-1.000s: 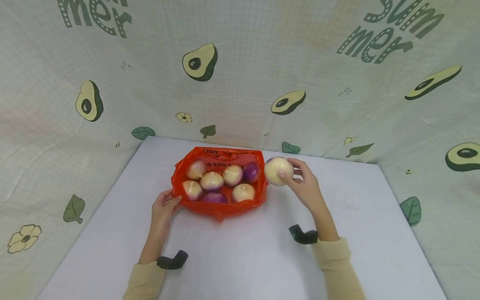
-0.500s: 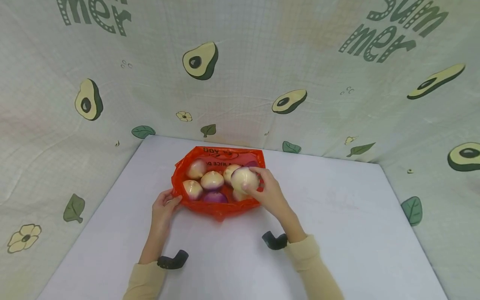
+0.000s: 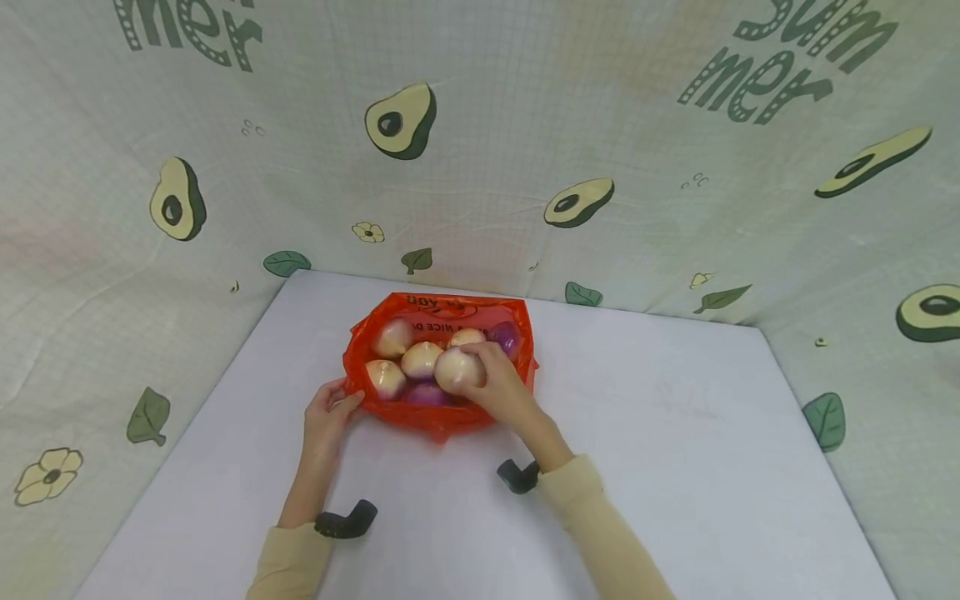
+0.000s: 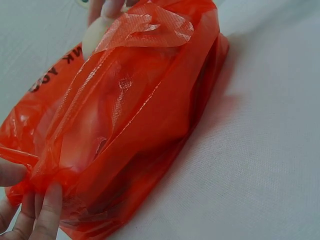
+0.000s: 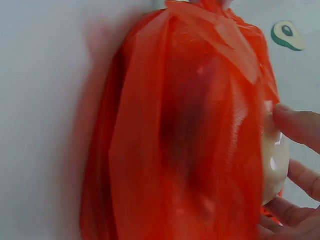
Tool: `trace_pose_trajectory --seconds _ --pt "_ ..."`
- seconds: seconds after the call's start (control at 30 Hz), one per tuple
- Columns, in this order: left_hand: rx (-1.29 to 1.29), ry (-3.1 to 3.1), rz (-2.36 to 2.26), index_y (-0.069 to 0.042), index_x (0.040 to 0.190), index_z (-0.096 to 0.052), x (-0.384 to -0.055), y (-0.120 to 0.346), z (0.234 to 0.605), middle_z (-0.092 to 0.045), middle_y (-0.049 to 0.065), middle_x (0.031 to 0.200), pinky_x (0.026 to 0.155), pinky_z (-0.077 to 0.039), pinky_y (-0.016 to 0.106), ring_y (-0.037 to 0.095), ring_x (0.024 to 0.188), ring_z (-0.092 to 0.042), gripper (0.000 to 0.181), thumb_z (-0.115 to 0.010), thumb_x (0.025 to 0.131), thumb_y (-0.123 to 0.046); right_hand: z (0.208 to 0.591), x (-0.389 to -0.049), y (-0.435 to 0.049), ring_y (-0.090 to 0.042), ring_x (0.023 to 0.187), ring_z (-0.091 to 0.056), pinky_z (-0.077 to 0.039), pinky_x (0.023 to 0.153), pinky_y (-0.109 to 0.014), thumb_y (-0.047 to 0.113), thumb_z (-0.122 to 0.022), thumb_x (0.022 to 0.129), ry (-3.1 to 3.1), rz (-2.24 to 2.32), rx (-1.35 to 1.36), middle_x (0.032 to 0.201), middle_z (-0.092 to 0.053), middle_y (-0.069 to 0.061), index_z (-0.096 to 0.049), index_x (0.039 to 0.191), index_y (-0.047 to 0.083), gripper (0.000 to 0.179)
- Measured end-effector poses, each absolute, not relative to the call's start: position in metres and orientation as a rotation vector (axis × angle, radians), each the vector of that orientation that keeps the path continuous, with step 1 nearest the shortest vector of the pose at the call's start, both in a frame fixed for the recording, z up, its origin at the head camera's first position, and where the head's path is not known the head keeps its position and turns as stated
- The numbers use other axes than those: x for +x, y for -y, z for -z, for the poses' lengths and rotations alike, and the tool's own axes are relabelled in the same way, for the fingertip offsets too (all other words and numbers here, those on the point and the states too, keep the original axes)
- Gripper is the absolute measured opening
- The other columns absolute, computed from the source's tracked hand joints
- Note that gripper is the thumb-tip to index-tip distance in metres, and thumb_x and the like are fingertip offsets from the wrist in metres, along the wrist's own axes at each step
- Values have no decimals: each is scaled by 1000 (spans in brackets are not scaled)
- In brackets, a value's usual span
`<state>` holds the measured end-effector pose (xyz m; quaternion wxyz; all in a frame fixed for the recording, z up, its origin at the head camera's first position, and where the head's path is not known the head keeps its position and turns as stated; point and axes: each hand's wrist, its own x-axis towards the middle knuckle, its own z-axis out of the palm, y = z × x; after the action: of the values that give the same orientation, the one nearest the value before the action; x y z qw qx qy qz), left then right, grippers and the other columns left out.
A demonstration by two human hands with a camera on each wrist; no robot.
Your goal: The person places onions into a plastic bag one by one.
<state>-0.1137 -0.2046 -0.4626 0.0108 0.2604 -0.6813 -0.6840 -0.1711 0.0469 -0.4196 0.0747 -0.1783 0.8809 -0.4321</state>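
Observation:
A red plastic bag lies with its mouth held wide, and several white-and-purple turnips show inside. My left hand pinches the bag's rim at its near left corner; in the left wrist view its fingers are bent around the red film. Fingers and thumb of my right hand grip one pale turnip within the bag's opening, above the others. In the right wrist view the bag's wall partly hides this turnip. A purple turnip sits at the right of the bag.
The bag stands on a white table, towards its far edge. Behind and at both sides hangs a pale cloth printed with avocados, leaves and flowers. Each wrist wears a black camera mount.
My right hand has carried the turnip leftward from beside the bag's right edge to inside its opening, and lower. My left hand stays at the rim.

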Motion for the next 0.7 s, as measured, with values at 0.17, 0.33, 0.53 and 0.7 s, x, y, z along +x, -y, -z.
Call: trace_pose_trajectory --seconds 0.17,0.33,0.53,0.7 --pt "821 2123 2134 -8 130 -44 -114 205 463 -51 2 108 89 -51 24 3 85 -57 44 -58 92 -22 426 -176 -42 -22 125 -41 -41 104 -45 24 -67 85 -2670 1220 -608 135 -41 -5 -45 131 19 51" --pt "819 2109 2140 -7 130 -44 -114 205 464 -51 0 104 89 -51 24 3 84 -57 43 -58 92 -21 429 -181 -36 -23 126 -41 -42 103 -46 27 -68 85 -2753 1123 -669 137 -40 -4 -46 130 18 51" --pt "800 2106 2142 -7 130 -44 -114 205 464 -52 0 105 89 -51 25 2 84 -57 44 -59 91 -22 431 -186 -31 -24 125 -42 -42 103 -43 28 -68 85 -2800 1051 -697 136 -41 -7 -46 131 14 52" --pt "809 2113 2138 -7 130 -44 -114 205 464 -51 2 108 92 -50 28 3 85 -57 44 -59 91 -23 430 -188 -28 -28 124 -43 -42 103 -44 30 -68 85 -2798 1003 -657 136 -41 -12 -46 132 15 54"
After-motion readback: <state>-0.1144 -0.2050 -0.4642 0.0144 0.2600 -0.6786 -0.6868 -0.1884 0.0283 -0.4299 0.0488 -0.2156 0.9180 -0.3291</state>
